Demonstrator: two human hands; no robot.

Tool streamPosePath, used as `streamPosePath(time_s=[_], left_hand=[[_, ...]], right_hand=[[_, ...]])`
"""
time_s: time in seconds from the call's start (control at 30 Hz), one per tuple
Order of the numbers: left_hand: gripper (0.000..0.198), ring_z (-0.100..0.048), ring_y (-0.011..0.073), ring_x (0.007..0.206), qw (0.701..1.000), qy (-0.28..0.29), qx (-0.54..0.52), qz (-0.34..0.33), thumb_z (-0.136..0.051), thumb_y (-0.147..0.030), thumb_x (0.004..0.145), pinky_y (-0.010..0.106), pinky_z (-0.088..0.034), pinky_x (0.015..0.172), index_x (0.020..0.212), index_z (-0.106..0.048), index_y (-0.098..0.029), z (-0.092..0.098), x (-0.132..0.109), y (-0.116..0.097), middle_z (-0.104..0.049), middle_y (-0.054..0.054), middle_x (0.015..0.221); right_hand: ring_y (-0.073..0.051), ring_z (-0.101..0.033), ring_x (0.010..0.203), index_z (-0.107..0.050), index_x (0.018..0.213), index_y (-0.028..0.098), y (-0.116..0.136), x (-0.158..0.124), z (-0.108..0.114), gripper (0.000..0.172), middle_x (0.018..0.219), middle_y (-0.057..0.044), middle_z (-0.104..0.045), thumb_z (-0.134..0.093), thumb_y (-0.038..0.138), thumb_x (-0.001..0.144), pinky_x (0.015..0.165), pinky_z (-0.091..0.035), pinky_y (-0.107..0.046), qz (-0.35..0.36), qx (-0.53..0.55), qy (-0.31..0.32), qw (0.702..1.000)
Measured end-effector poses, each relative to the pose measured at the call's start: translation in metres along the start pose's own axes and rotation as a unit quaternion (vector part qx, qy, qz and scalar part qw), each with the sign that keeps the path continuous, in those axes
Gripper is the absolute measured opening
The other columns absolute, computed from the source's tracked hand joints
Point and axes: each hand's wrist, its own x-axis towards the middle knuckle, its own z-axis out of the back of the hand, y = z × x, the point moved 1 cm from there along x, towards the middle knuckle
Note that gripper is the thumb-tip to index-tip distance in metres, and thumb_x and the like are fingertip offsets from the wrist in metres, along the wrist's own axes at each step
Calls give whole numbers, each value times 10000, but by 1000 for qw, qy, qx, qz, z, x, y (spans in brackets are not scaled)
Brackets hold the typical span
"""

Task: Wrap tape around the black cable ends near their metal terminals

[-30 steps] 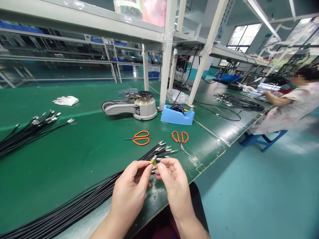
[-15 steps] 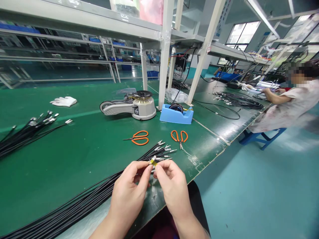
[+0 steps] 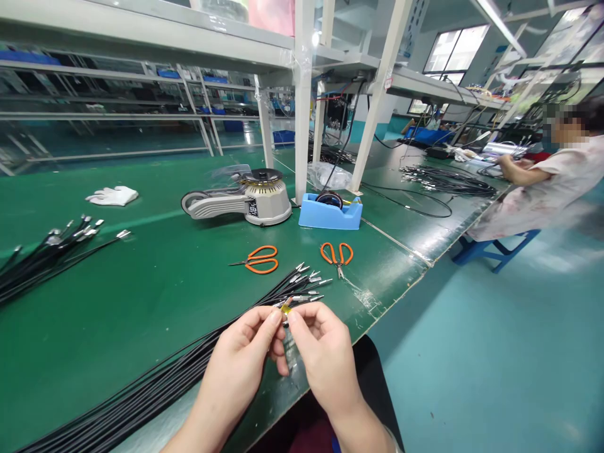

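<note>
My left hand (image 3: 243, 352) is closed in a pinch on the end of a black cable, most of which its fingers hide. A small piece of yellow tape (image 3: 285, 309) is around or against that end, and a bit of metal shows above it. From the other side, my right hand (image 3: 325, 352) pinches the tape between thumb and forefinger. The fingertips of both hands nearly meet. Just beyond and to the left lies a bundle of black cables (image 3: 189, 363) with silver metal tips, spread out on the green table (image 3: 155, 302).
Two orange-handled tools, scissors (image 3: 260, 259) and cutters (image 3: 337, 255), lie beyond the cables. Behind them stand a grey tape machine (image 3: 265, 198) and a blue tape dispenser (image 3: 330, 212). A white glove (image 3: 113, 195) and more cables (image 3: 61, 245) are leftward. A person (image 3: 557, 170) sits at right.
The yellow tape and the cable end have turned slightly between my fingertips. My left hand's lower fingers now reach further down. The whole view has shifted a little.
</note>
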Motion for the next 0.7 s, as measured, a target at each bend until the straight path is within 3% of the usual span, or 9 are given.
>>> streamPosePath(time_s=[0.43, 0.7], left_hand=[[286, -502, 93, 427, 995, 45, -92, 16, -577, -406, 836, 220, -449, 451, 691, -560, -160, -1, -1, 3, -533, -44, 561], [321, -483, 90, 442, 992, 43, -120, 17, -580, -430, 833, 214, -447, 453, 673, -568, -151, -3, -5, -2, -511, -41, 542]], right_hand=[[-148, -619, 550, -594, 748, 159, 0, 0, 0, 142, 649, -32, -659, -600, 281, 821, 522, -508, -258, 15, 15, -3, 1000], [-72, -489, 369, -561, 736, 164, 9, -5, -5, 152, 537, 44, -573, -579, 265, 848, 400, -437, -201, 13, 49, 23, 998]])
